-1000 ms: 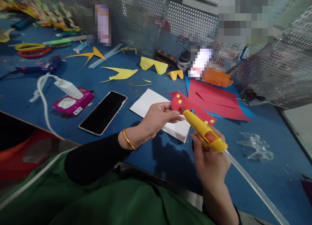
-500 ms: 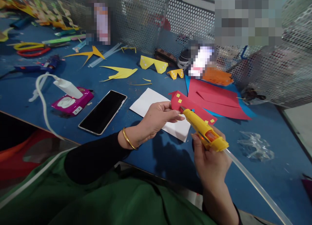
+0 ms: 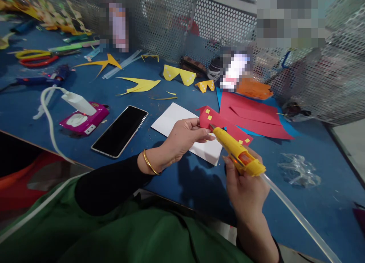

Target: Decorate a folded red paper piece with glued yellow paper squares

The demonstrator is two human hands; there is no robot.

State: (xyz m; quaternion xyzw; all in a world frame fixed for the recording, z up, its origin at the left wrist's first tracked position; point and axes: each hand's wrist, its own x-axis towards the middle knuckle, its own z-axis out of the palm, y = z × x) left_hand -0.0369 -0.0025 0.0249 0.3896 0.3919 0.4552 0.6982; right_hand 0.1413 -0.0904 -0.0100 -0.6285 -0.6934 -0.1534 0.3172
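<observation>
Between the thumb and fingers of my left hand [image 3: 186,137] is the left end of a red paper cutout [image 3: 218,123] dotted with small yellow squares. My right hand [image 3: 246,187] is wrapped round a yellow hot glue gun [image 3: 235,147]. A long clear glue stick [image 3: 299,217] trails from the gun's back end. The gun's nozzle is at the red cutout, close to my left fingertips; whether it touches the paper I cannot tell. Under the cutout lies a folded white sheet [image 3: 168,118], partly covered by my left hand.
A dark-screened phone [image 3: 119,132] and a purple power socket [image 3: 85,118] lie to the left. Yellow paper glasses [image 3: 179,76] and smaller orange ones [image 3: 205,86] stand behind. Red sheets [image 3: 256,114] lie at the back right, crumpled clear plastic [image 3: 299,170] at the right. Scissors [image 3: 37,57] rest far left.
Very little differs. The glue gun, my right hand and the red cutout sit slightly further left; my grip on both things is the same.
</observation>
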